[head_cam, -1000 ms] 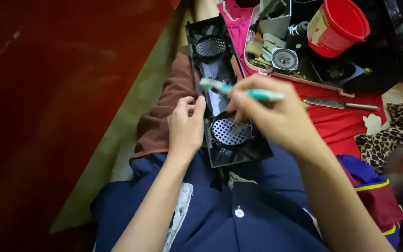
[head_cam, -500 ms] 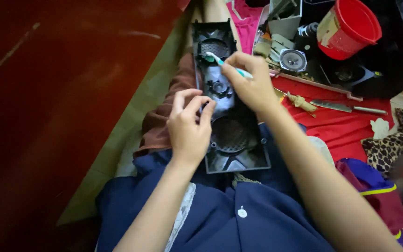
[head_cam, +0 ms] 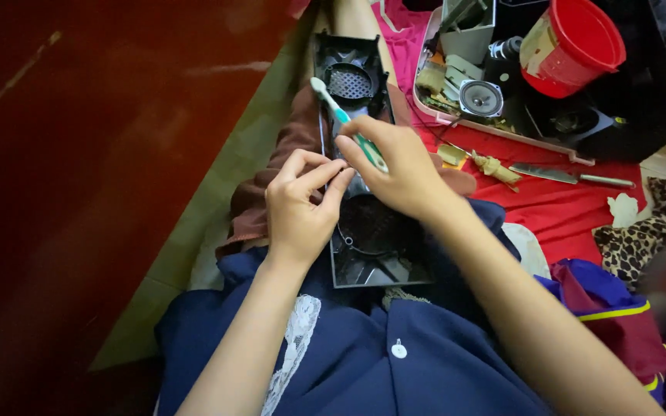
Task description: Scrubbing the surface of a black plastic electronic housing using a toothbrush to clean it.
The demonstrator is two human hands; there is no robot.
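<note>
Head view: lap work.
Right hand (head_cam: 402, 166): clamped on toothbrush (head_cam: 346, 121), now drawn back from the far grille.
Left hand (head_cam: 302, 204): pinching black speaker panel (head_cam: 364, 231), fingertips meeting the right.

red bucket (head_cam: 576, 42) — teal toothbrush (head_cam: 346, 123) — leopard-print cloth (head_cam: 653, 231)

Black plastic speaker panel (head_cam: 364, 231): middle section hidden beneath both hands; far end partly blurred. Toothbrush (head_cam: 341, 115): handle concealed inside the right hand (head_cam: 398, 166), only head and neck showed. Left hand (head_cam: 298, 204): whatever its fingertips pinched was too small to tell. Red bucket (head_cam: 572, 46): rim cut off by top edge. Tray (head_cam: 502, 127): contents cluttered, mostly indistinct. Leopard-print cloth (head_cam: 657, 223): cropped at right edge, blurred
</note>
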